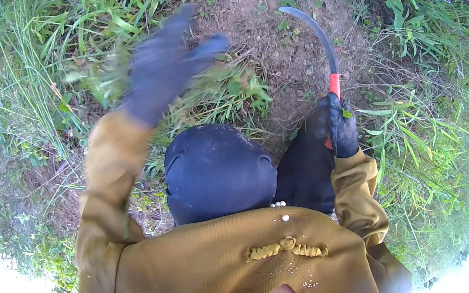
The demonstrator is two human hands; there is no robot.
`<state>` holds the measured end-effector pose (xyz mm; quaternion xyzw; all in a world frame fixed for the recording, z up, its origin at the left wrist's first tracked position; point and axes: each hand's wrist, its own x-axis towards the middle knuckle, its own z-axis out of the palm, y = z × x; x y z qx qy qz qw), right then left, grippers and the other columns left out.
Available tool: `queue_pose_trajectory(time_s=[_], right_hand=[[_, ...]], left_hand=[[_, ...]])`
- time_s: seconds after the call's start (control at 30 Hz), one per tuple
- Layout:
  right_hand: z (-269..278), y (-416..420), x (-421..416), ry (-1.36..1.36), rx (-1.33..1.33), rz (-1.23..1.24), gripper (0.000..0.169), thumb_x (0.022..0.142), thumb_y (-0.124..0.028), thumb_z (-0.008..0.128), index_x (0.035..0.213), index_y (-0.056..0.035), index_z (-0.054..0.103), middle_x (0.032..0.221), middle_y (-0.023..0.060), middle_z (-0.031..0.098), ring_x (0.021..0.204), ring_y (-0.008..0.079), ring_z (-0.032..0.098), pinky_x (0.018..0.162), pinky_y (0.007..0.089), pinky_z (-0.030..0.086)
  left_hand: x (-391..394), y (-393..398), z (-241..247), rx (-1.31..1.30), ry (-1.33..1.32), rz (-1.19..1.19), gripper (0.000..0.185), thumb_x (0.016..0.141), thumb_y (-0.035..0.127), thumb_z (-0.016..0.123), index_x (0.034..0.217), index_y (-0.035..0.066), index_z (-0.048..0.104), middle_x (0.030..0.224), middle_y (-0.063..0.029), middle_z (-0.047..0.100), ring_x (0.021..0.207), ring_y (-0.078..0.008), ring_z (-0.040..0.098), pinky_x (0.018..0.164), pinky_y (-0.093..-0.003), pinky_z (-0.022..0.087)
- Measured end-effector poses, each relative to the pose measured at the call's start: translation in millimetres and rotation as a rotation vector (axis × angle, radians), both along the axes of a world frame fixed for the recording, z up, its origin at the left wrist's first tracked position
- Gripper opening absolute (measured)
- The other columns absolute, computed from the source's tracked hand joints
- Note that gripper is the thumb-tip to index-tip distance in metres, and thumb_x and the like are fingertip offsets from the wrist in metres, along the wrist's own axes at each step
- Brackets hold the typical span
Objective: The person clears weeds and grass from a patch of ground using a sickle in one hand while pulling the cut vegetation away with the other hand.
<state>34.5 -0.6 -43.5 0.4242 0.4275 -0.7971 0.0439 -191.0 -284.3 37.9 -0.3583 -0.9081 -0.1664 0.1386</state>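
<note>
My right hand [343, 122], in a dark glove, is closed around the red handle of a sickle [335, 85]. The curved metal blade [321, 33] points up and to the left over bare soil. My left hand [162, 66], also dark-gloved and blurred by motion, hovers above the grass at the left with its fingers spread. Nothing shows in it. Beneath and beside it lie grass and leafy weeds [239, 89], some of them blurred. My bent knee [221, 172] in dark trousers is just below, between the two hands.
Tall grass stems [33, 82] stand at the left. Bare soil [259, 17] with small weeds runs up the middle. Dry stalks and green blades [416, 134] grow at the right, close to my right hand. Leafy plants [394, 6] stand at the top right.
</note>
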Motion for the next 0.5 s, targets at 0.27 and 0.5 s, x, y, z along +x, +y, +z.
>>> queue_pose_trajectory(time_s=[0.27, 0.5], right_hand=[[9, -26, -18, -0.082, 0.543, 0.357, 0.024, 0.087, -0.024, 0.057, 0.104, -0.0066, 0.054, 0.065, 0.0026, 0.051, 0.05, 0.0145, 0.049, 0.045, 0.0261, 0.042], [0, -22, 9, -0.086, 1.25, 0.921, 0.022, 0.086, -0.023, 0.053, 0.095, -0.0038, 0.05, 0.068, 0.0214, 0.056, 0.067, 0.0405, 0.056, 0.059, 0.0479, 0.042]], left_hand=[[11, 83, -146, -0.476, -0.701, 0.037, 0.049, 0.084, 0.035, 0.052, 0.118, 0.0, 0.047, 0.092, -0.0174, 0.065, 0.083, -0.0338, 0.064, 0.071, -0.0456, 0.05], [15, 75, -143, -0.27, -0.656, -0.076, 0.034, 0.083, 0.034, 0.053, 0.103, 0.005, 0.056, 0.086, -0.0181, 0.064, 0.078, -0.0349, 0.062, 0.071, -0.0461, 0.049]])
